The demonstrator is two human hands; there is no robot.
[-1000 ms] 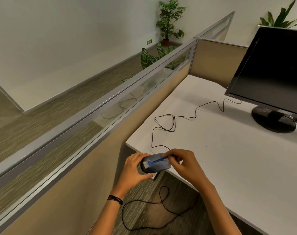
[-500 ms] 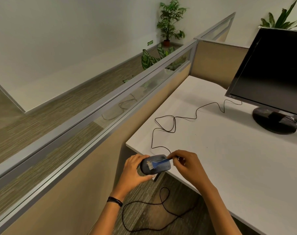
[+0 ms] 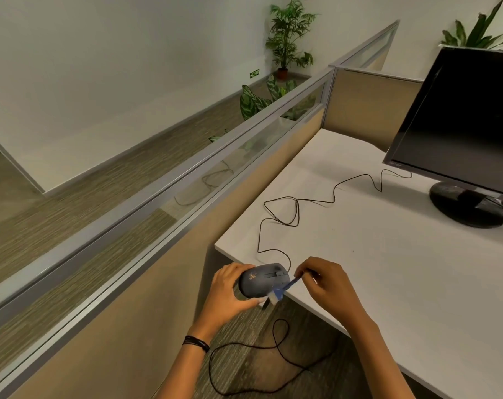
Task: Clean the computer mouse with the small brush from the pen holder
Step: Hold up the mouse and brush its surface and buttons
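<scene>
A dark grey wired computer mouse (image 3: 263, 282) is held in the air just off the near left corner of the white desk (image 3: 388, 269). My left hand (image 3: 230, 292) grips it from the left and below. My right hand (image 3: 323, 283) pinches the handle of a small blue brush (image 3: 283, 289). The brush's pale bristles touch the mouse's lower right edge. The mouse's black cable (image 3: 296, 208) runs in loops across the desk toward the monitor. The pen holder is not in view.
A black monitor (image 3: 460, 131) on a round stand (image 3: 467, 204) is at the right back of the desk. A beige partition with a glass strip (image 3: 187, 197) borders the desk on the left. Another black cable (image 3: 273, 355) lies on the floor below.
The brush has swept from the top of the mouse down to its lower right edge. My right hand shifted slightly right. The mouse's top with its scroll wheel is now uncovered.
</scene>
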